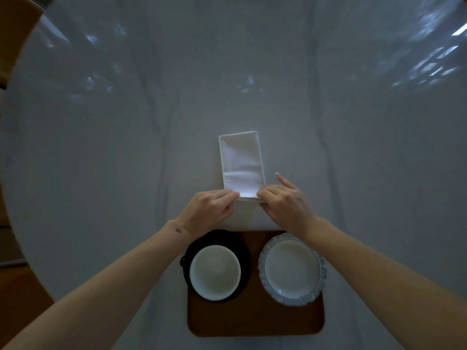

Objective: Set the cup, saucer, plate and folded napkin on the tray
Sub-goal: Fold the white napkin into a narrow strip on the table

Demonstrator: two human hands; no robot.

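— So where does the napkin [241, 164] lie from your hands?

— Straight ahead of them on the tabletop [101, 147]. Its long axis runs away from you, and its near short edge sits right between your two hands. Your left hand [208, 209] pinches that edge at its left corner with curled fingers, and your right hand [284, 202] pinches the right corner, one finger stretched out along the napkin's side. Both are equally near; neither arm has the advantage.

— And the tray [255, 322]?

— Behind your hands, toward your body. The cup [214, 271] already sits on the dark saucer [243, 251] under your left wrist, and the plate [292, 270] rests beneath your right wrist. Bare wood shows between and below them.

— So which way does the napkin go?

— I judge you must draw it back toward yourself, over your own wrists' line, onto that bare wood. Since its long axis points away from you, it may need turning to fit.

— Anything you can't make out?

— Your fingertips hide the edge they grip, so I cannot tell how many layers you hold. A paler cloth strip lies under your hands by the tray's far rim; whether it belongs to the napkin is unclear. The light is dim too.
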